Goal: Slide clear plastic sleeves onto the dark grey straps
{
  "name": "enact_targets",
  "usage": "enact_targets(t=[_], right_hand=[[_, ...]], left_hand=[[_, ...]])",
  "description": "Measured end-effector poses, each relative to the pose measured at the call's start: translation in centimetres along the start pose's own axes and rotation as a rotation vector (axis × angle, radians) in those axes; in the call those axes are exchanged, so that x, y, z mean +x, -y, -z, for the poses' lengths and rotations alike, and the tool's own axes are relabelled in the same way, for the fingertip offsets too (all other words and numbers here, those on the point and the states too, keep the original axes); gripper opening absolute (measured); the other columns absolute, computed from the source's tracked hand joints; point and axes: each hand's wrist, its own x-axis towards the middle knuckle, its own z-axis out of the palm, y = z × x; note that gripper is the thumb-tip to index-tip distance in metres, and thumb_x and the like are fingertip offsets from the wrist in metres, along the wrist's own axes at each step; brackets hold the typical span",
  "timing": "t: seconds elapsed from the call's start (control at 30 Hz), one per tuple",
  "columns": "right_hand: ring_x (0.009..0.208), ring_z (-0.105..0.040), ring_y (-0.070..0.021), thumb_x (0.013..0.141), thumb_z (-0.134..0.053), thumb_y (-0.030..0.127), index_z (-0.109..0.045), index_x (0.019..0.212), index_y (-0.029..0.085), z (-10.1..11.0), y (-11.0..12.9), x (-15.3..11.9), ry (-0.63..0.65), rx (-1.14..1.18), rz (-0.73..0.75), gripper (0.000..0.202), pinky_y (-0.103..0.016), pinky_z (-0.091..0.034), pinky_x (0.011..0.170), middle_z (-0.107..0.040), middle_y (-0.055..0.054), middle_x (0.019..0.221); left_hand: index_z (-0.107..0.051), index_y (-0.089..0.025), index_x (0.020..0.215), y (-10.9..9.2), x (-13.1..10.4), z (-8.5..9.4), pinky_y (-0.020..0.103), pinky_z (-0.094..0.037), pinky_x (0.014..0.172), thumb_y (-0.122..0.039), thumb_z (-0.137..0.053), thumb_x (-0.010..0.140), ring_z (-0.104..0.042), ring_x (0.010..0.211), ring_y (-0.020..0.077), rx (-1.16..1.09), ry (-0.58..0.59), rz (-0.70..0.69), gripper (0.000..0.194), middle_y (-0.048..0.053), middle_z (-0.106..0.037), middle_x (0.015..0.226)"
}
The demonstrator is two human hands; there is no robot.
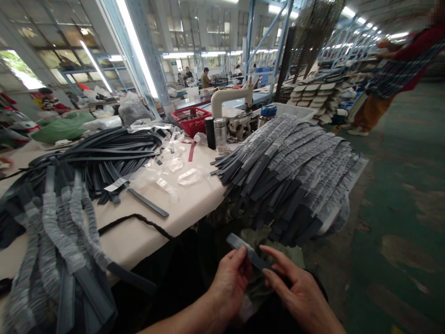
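A grey strap lies across both my hands above my lap, its flat end pointing up and left. My left hand pinches it near that end between thumb and fingers, and a bit of clear plastic film shows there. Around its lower part my right hand has thumb and fingers on either side, the forefinger lifted a little away. The strap's far end is hidden by my right hand. Just beyond my hands is a large pile of straps in wrinkled clear sleeves.
Bare dark straps heap on the cream table, with sleeved straps hanging over its near edge. Plastic scraps, a red basket, a glass bottle and a sewing machine stand behind. A person stands at right.
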Motion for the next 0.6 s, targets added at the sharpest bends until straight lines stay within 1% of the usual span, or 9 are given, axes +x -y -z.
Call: enact_targets(t=[0.07,0.1,0.17,0.23,0.37,0.43,0.5,0.57,0.6], right_hand=[[0.059,-0.063,-0.0161,0.091,-0.044,0.052,-0.049,0.133,0.024,1.3,-0.5,-1.3,-0.006,0.001,-0.010,0.050,-0.025,-0.048,0.057,-0.067,0.002,0.070],[0.058,-0.063,-0.0157,0.091,-0.045,0.052,-0.050,0.131,0.024,1.9,-0.8,-1.9,-0.020,-0.021,-0.014,0.049,-0.025,-0.047,0.055,-0.066,0.003,0.068],[0.057,-0.062,-0.0152,0.090,-0.046,0.050,-0.052,0.129,0.027,2.7,-0.8,-2.6,-0.053,-0.086,-0.024,0.046,-0.024,-0.046,0.054,-0.065,0.004,0.066],[0.061,-0.064,-0.0161,0.089,-0.048,0.046,-0.053,0.128,0.029,2.5,-0.3,-2.3,-0.063,-0.136,-0.040,0.043,-0.025,-0.046,0.057,-0.067,0.004,0.069],[0.078,-0.070,-0.0212,0.091,-0.046,0.035,-0.056,0.126,0.029,0.5,1.6,0.1,-0.045,-0.131,-0.044,0.037,-0.032,-0.051,0.070,-0.073,0.000,0.085],[0.091,-0.070,-0.0222,0.091,-0.047,0.032,-0.056,0.127,0.028,0.0,2.0,0.7,-0.024,-0.091,0.016,0.037,-0.035,-0.052,0.080,-0.073,-0.002,0.100],[0.107,-0.066,-0.0217,0.088,-0.056,0.030,-0.056,0.127,0.029,0.4,1.9,0.2,0.019,-0.054,0.127,0.038,-0.034,-0.051,0.092,-0.070,-0.003,0.116],[0.113,-0.062,-0.0198,0.083,-0.065,0.026,-0.056,0.127,0.031,1.3,1.5,-0.9,0.052,-0.039,0.251,0.045,-0.030,-0.050,0.097,-0.065,-0.002,0.125],[0.113,-0.062,-0.0188,0.082,-0.068,0.025,-0.056,0.127,0.032,1.9,1.3,-1.6,0.049,-0.038,0.314,0.048,-0.027,-0.050,0.096,-0.065,-0.001,0.126]], left_hand=[[-0.069,-0.009,0.078,-1.3,0.7,0.0,0.016,-0.051,0.056,-0.011,-0.067,0.083,-0.064,0.060,0.0078,-0.011,-0.076,-0.023,0.006,0.004,-0.070,0.073],[-0.069,-0.009,0.077,-1.7,1.0,0.0,0.016,-0.052,0.056,-0.011,-0.067,0.083,-0.064,0.060,0.0079,-0.010,-0.095,-0.025,0.006,0.003,-0.070,0.072],[-0.069,-0.009,0.078,-1.9,1.1,-0.1,0.017,-0.052,0.055,-0.012,-0.068,0.083,-0.064,0.059,0.0083,0.001,-0.089,-0.008,0.006,0.003,-0.070,0.072],[-0.069,-0.009,0.077,-1.1,0.7,-0.2,0.017,-0.053,0.056,-0.011,-0.068,0.082,-0.065,0.060,0.0088,0.006,-0.058,0.039,0.005,0.004,-0.070,0.071],[-0.070,-0.008,0.076,0.7,-0.5,-0.4,0.018,-0.054,0.060,-0.009,-0.067,0.082,-0.067,0.063,0.0104,0.023,0.035,0.134,0.007,0.006,-0.071,0.072],[-0.070,-0.008,0.077,0.7,-0.7,-0.4,0.018,-0.055,0.061,-0.011,-0.066,0.084,-0.068,0.065,0.0113,0.046,0.062,0.140,0.009,0.007,-0.072,0.073],[-0.070,-0.008,0.078,-0.1,-0.5,-0.3,0.018,-0.054,0.057,-0.014,-0.066,0.085,-0.066,0.062,0.0106,0.068,0.050,0.130,0.010,0.006,-0.071,0.072],[-0.070,-0.008,0.081,-1.1,0.0,-0.3,0.017,-0.052,0.053,-0.015,-0.066,0.085,-0.065,0.059,0.0097,0.077,0.019,0.123,0.009,0.005,-0.071,0.071],[-0.070,-0.008,0.082,-1.6,0.3,-0.3,0.017,-0.052,0.053,-0.016,-0.067,0.085,-0.065,0.059,0.0097,0.074,0.000,0.124,0.009,0.005,-0.071,0.072]])
